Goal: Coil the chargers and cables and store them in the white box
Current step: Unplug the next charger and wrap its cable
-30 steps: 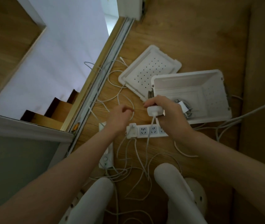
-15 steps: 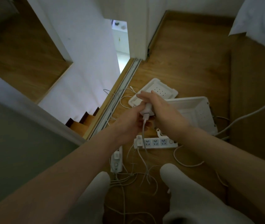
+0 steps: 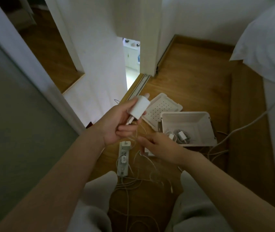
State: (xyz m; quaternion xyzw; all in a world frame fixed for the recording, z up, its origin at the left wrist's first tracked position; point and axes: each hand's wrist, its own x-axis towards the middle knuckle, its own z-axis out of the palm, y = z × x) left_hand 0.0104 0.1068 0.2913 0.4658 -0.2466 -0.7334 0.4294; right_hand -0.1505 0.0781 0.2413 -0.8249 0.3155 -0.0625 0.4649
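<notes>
Meanwhile, the left hand (image 3: 115,124) gripped a white rectangular plastic charger (image 3: 138,108); the right hand (image 3: 158,145) pinched its thin white cable (image 3: 135,136).

No text, label, brand, number or sign can be read in this view. The white charger (image 3: 139,107), held in the left hand (image 3: 115,124), shows a plain face. The power strip (image 3: 123,159) on the floor (image 3: 192,84), the white box (image 3: 183,119) and its perforated lid (image 3: 163,106) are too dim and too small for any marking to be made out.
</notes>
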